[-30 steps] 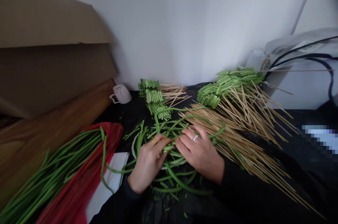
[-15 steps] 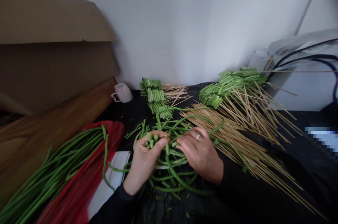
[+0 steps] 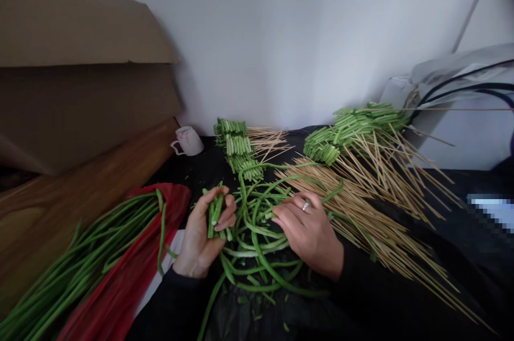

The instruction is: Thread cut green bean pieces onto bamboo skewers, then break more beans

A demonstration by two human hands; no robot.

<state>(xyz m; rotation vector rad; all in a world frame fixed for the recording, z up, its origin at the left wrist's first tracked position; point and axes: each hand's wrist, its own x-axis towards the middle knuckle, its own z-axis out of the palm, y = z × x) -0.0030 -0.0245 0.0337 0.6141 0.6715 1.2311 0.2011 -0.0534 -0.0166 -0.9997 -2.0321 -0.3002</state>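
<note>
My left hand (image 3: 208, 231) is curled around several short pieces of long bean (image 3: 216, 213), their cut ends sticking out between the fingers. To its right, my right hand (image 3: 307, 231), with a ring on one finger, is closed over long bean ends (image 3: 268, 216) at its fingertips; the rest of what it grips is hidden under the palm. Between and below both hands lies a loose tangle of uncut long beans (image 3: 261, 263) on black sheeting (image 3: 241, 319).
Skewered bean pieces are stacked at the back (image 3: 239, 145) and back right (image 3: 361, 127). Bare bamboo skewers (image 3: 373, 228) spread rightward. Left are a red bag (image 3: 116, 277), whole long beans (image 3: 84, 255), a white mug (image 3: 188, 141) and a cardboard box (image 3: 88, 105).
My left hand has moved left, away from my right hand, and turned with the bean pieces in it. A long bean now hangs at the front of the tangle. My right hand barely moved.
</note>
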